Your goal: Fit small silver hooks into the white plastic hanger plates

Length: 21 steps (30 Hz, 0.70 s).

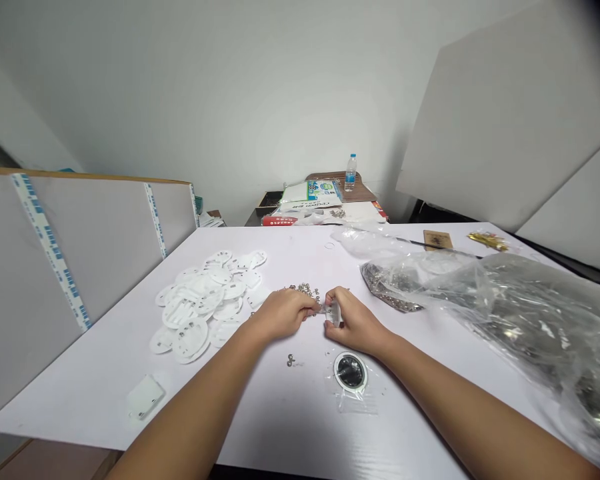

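My left hand (289,311) is closed in a pinch on a small metal piece (323,309), its exact kind too small to make out. My right hand (356,321) grips a white round plastic disc (335,312), tilted nearly edge-on, between thumb and fingers. The metal piece touches or nearly touches the disc. Just behind both hands lies a loose heap of small metal parts (306,291). To the left is a pile of similar white discs (200,300), some with slots showing. Two or so more metal parts (291,361) lie nearer me.
A round black-centred piece in a clear bag (351,372) lies before my right hand. A white block (146,396) sits front left. Large clear plastic bags (520,320) cover the right side. Behind the table stands a water bottle (351,173). A low partition (115,233) borders the left.
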Motion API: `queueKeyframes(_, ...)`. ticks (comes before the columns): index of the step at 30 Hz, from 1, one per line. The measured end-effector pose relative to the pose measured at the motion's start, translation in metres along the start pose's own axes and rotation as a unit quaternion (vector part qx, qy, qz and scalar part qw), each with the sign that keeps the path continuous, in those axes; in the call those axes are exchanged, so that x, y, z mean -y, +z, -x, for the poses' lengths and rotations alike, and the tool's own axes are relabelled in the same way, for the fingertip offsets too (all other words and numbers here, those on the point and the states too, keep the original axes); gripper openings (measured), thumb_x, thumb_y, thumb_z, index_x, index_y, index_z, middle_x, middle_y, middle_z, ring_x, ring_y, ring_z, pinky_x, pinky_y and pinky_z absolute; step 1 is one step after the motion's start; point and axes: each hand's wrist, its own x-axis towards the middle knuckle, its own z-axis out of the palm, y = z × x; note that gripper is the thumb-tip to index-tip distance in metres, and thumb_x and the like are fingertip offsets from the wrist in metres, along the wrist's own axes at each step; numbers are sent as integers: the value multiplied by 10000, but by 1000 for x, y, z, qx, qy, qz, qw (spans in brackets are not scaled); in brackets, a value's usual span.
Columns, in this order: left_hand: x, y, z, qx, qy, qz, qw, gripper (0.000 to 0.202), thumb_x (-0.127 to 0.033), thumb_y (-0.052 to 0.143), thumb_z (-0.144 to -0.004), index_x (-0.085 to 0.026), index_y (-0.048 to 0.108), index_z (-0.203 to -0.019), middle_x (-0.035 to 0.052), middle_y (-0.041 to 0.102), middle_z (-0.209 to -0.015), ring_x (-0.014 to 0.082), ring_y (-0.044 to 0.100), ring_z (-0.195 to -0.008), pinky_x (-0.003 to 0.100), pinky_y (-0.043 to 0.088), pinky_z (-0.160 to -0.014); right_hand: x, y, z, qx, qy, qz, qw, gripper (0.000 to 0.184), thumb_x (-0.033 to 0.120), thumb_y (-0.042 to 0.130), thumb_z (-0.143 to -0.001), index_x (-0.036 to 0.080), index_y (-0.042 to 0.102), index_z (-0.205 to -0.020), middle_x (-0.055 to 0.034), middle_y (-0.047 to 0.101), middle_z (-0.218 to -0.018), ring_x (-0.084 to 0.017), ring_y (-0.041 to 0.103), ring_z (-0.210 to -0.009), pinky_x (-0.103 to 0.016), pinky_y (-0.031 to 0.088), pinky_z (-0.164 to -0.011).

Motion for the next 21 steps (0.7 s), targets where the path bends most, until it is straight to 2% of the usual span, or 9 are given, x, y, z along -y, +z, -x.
queueKeyframes(8, 2, 2, -1, 2, -10, 1, 1000, 323, -139, 492, -865, -307, 715, -1027, -32, 733, -1013, 184, 639, -914, 292, 440, -778, 1, -1, 0, -1, -3, -4, 1000, 320, 136, 595, -728, 221, 451, -1001, -36, 535, -968, -216, 528, -879, -328, 431, -742)
queueKeyframes(21, 1, 4, -1, 1, -31, 8, 999, 321, -144, 481, -857, -311, 719, -994, -26, 735, -984, 189, 641, -898, 294, 446, -766, 2, -2, -1, -3, 0, -7, 1000, 316, 137, 591, -723, 219, 456, -996, -39, 535, -961, -214, 527, -858, -322, 431, -719)
